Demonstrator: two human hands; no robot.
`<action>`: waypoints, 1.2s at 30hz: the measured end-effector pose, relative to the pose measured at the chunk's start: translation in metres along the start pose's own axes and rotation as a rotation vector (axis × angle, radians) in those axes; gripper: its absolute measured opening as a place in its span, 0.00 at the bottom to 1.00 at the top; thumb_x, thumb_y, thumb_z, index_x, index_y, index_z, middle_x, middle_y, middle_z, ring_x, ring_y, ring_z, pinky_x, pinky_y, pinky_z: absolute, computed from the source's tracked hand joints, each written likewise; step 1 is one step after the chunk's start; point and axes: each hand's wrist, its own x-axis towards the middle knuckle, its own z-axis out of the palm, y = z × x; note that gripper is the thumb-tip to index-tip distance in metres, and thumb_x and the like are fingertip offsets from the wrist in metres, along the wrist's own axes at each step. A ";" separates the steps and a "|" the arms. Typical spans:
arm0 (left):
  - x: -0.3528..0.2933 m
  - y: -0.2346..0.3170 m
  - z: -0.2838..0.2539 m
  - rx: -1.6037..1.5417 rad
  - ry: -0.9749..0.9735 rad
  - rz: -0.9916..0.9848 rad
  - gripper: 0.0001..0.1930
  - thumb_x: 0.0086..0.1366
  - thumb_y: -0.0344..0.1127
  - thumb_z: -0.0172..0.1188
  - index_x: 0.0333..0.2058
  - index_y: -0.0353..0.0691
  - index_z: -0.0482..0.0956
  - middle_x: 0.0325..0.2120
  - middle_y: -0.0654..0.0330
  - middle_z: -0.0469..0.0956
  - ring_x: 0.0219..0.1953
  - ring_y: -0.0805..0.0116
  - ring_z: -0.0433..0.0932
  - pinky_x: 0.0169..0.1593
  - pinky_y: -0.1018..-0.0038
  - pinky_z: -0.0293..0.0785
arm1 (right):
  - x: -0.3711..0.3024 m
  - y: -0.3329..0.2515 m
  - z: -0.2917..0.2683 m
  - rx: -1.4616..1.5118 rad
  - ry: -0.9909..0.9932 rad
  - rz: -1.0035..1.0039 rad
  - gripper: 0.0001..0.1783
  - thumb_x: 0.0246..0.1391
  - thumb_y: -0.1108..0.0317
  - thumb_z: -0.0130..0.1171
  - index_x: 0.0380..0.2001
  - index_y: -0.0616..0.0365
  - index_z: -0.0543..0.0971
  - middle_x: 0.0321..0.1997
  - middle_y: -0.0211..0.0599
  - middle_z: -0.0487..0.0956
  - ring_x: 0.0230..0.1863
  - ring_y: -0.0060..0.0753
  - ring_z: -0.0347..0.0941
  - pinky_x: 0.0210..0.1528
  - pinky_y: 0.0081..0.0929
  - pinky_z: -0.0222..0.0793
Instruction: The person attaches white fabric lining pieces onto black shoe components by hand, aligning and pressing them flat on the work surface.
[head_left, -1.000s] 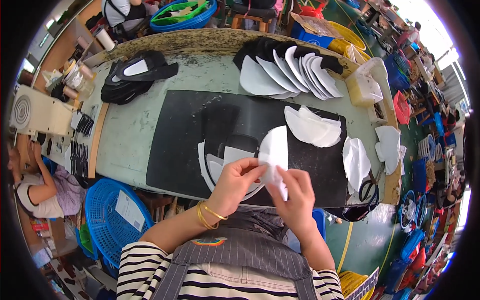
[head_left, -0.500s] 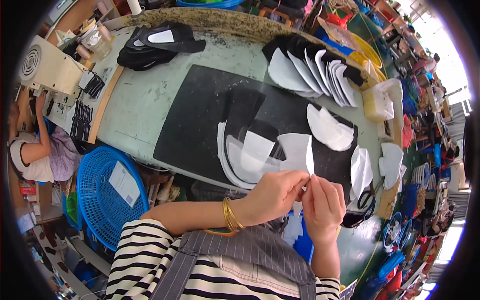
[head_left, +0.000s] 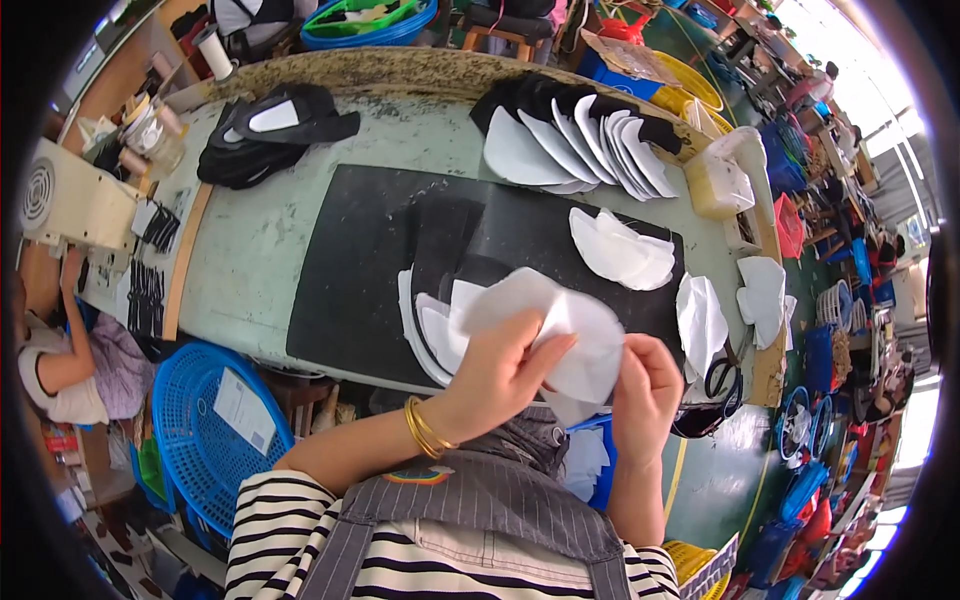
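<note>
My left hand (head_left: 497, 368), with gold bangles at the wrist, grips a thin white curved piece of fabric-like sheet (head_left: 590, 345), thumb on top. The sheet is spread in two rounded lobes above the near edge of a black mat (head_left: 335, 270). At its right edge my right hand (head_left: 645, 390) has thumb and fingertips pinched together; whether the edge lies between them is hard to see. Just beyond the left hand, white curved pieces (head_left: 408, 315) and a black fabric piece (head_left: 445, 235) lie on the mat, partly covered. A small pile of white pieces (head_left: 622, 252) lies farther right.
Black pieces with white panels (head_left: 270, 125) are piled far left; fanned black-and-white pieces (head_left: 525, 150) lie far right. Scissors (head_left: 722, 380) and loose white pieces (head_left: 702, 318) lie at right. A blue basket (head_left: 180, 400) stands lower left, near a co-worker (head_left: 65, 365) at a sewing machine (head_left: 75, 195).
My hands, earlier pinched together at the white sheet's edge, have moved apart. The sheet now fans out between them, the left hand gripping its middle. The whole view has shifted somewhat.
</note>
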 end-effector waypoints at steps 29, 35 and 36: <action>-0.031 -0.019 -0.061 -0.736 0.006 -0.639 0.16 0.63 0.34 0.58 0.47 0.37 0.69 0.38 0.62 0.76 0.36 0.79 0.75 0.35 0.80 0.75 | -0.006 0.009 0.022 0.467 -0.054 0.315 0.31 0.47 0.63 0.48 0.56 0.63 0.63 0.49 0.44 0.73 0.48 0.37 0.73 0.51 0.31 0.69; 0.010 -0.049 -0.112 -0.064 0.243 -0.355 0.08 0.64 0.35 0.57 0.35 0.37 0.72 0.25 0.67 0.76 0.22 0.86 0.71 0.19 0.87 0.63 | 0.013 0.074 0.051 0.077 -0.018 0.201 0.16 0.55 0.76 0.53 0.48 0.63 0.69 0.44 0.35 0.76 0.43 0.23 0.72 0.46 0.21 0.68; 0.014 -0.056 -0.121 0.097 0.244 -0.337 0.09 0.65 0.36 0.56 0.34 0.37 0.73 0.24 0.67 0.75 0.21 0.86 0.70 0.19 0.87 0.63 | 0.018 0.079 0.056 -0.013 -0.042 0.164 0.15 0.56 0.75 0.53 0.48 0.64 0.69 0.43 0.35 0.76 0.43 0.22 0.72 0.45 0.21 0.67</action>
